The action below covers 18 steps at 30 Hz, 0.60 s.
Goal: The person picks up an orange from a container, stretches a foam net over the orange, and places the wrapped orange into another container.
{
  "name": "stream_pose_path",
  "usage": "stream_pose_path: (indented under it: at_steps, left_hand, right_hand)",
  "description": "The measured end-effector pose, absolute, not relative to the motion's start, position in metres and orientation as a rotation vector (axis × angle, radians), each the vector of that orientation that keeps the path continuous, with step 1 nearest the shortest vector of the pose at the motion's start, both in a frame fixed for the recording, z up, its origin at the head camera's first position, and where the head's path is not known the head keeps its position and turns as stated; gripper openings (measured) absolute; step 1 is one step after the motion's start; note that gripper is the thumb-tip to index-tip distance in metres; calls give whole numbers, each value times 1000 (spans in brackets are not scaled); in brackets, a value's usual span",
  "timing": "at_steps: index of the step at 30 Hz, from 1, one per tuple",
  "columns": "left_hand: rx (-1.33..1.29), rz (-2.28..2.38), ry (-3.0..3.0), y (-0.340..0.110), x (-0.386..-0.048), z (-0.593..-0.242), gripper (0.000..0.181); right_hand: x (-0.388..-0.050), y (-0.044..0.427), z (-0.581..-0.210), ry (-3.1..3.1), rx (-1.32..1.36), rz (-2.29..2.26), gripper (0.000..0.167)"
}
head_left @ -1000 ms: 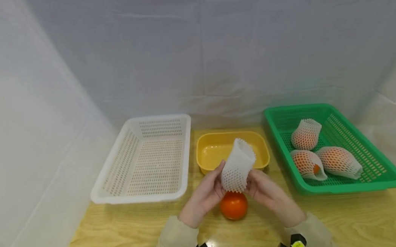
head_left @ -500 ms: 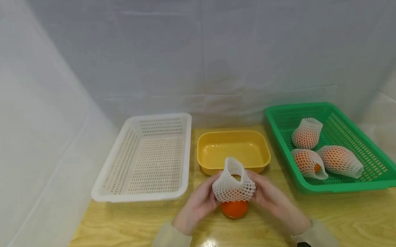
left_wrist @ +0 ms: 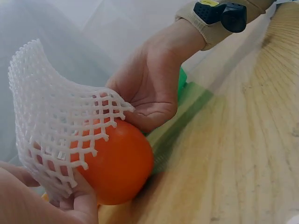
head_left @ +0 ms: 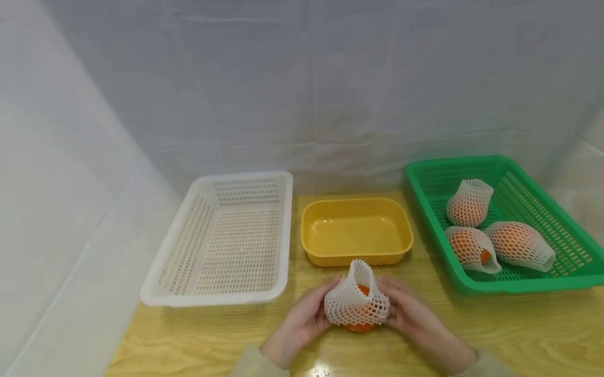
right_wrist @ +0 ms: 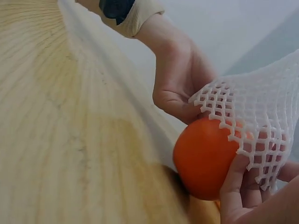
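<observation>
A white foam fruit net (head_left: 354, 303) is stretched over an orange-red round fruit (head_left: 361, 327) on the table. My left hand (head_left: 306, 321) grips the net's left side, and my right hand (head_left: 414, 317) grips its right side. In the left wrist view, the net's lower rim crosses the upper part of the smooth fruit (left_wrist: 124, 163), whose lower part is bare. Left thumb and fingers pinch the rim there. The right wrist view shows the net (right_wrist: 257, 112) spread between both hands, its narrower end standing up off the fruit.
Behind the hands sits a yellow basin (head_left: 358, 257). To the left is a white slotted basket (head_left: 215, 299). A green basket (head_left: 541, 284) on the right holds three netted fruits, one of them the netted fruit (head_left: 469, 204) at the back. A white sheet (head_left: 306, 84) hangs behind.
Both hands have brought the net down from above the fruit, toward the person. It now covers most of the fruit, which was bare under the raised net a second ago.
</observation>
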State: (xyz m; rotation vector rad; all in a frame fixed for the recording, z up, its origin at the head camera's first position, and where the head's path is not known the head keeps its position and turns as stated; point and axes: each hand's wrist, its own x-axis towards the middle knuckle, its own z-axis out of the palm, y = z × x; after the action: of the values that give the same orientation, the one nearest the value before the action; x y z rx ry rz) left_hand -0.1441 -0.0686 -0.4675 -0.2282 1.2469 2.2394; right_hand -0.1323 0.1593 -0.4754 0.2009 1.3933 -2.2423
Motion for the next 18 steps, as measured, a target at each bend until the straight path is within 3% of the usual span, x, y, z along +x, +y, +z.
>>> stream_pose_path:
  at_steps: [3, 13, 18]
  left_hand:
    - [-273, 2228, 1299, -67, -140, -472, 33]
    - [-371, 2241, 1385, -59, -135, -484, 36]
    - [-374, 2255, 1462, -56, -133, -483, 47]
  right_hand:
    - [-133, 159, -481, 1443, 234, -2190, 27]
    - [-133, 160, -492, 1528, 221, -2128, 29]
    - [-130, 159, -496, 1559, 133, -2154, 15]
